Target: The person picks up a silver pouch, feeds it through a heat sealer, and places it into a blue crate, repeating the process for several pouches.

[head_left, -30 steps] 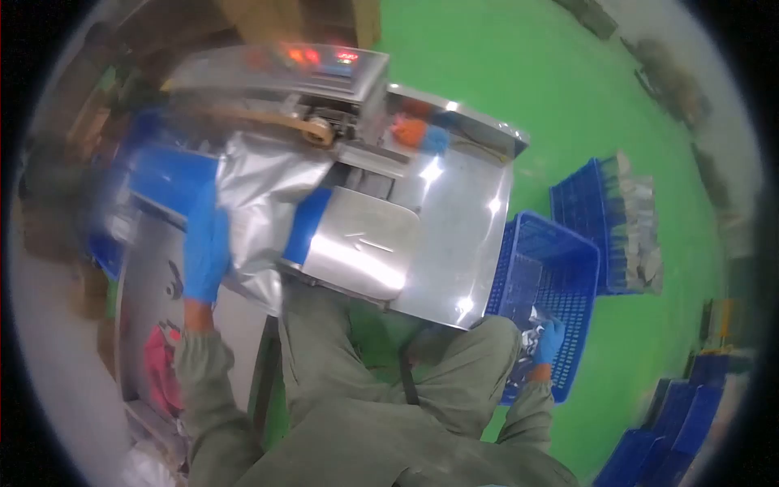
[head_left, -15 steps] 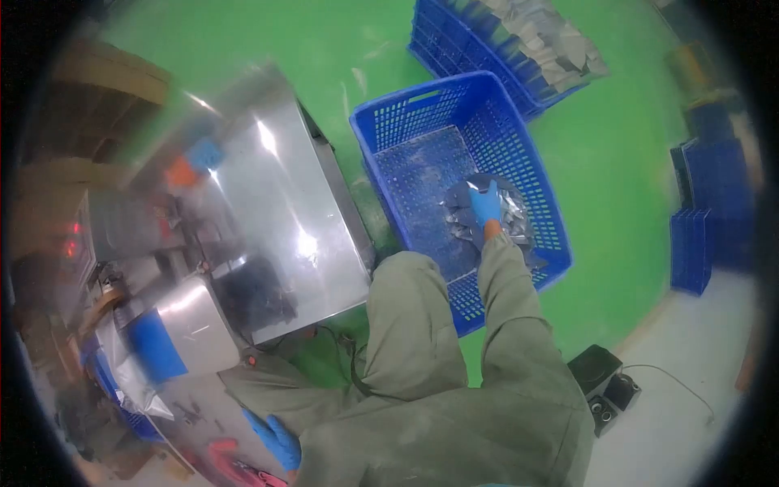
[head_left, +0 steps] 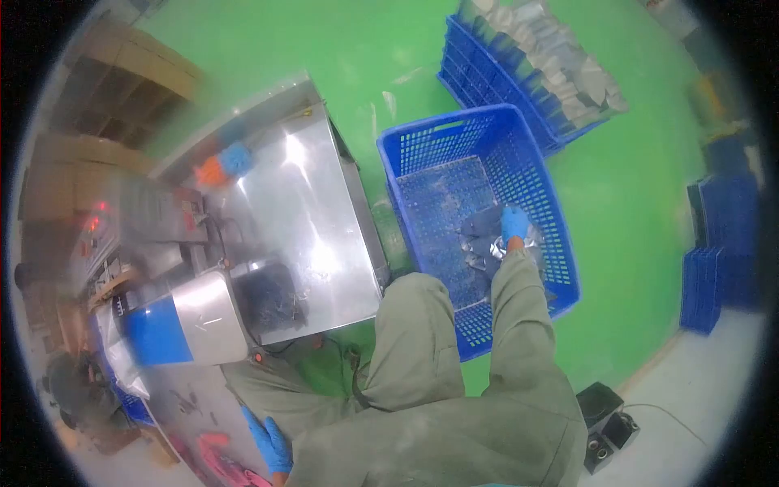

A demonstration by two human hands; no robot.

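My right hand, in a blue glove, reaches into the blue crate and is closed on a dark silvery packet. Other shiny packets lie under and around it at the crate's near right side. My left hand, also gloved in blue, rests by my left thigh with its fingers stretched out and nothing in them. Pink-handled tools lie just left of it.
A steel table holds an orange and blue cluster. The machine stands at its left. Behind the crate is a second blue crate full of silvery packets. Blue crates stand at far right.
My right hand has closed on a packet, its fingers now bunched. The whole view has shifted, so the crate and table appear lower and further right. My left hand remains beside my thigh.
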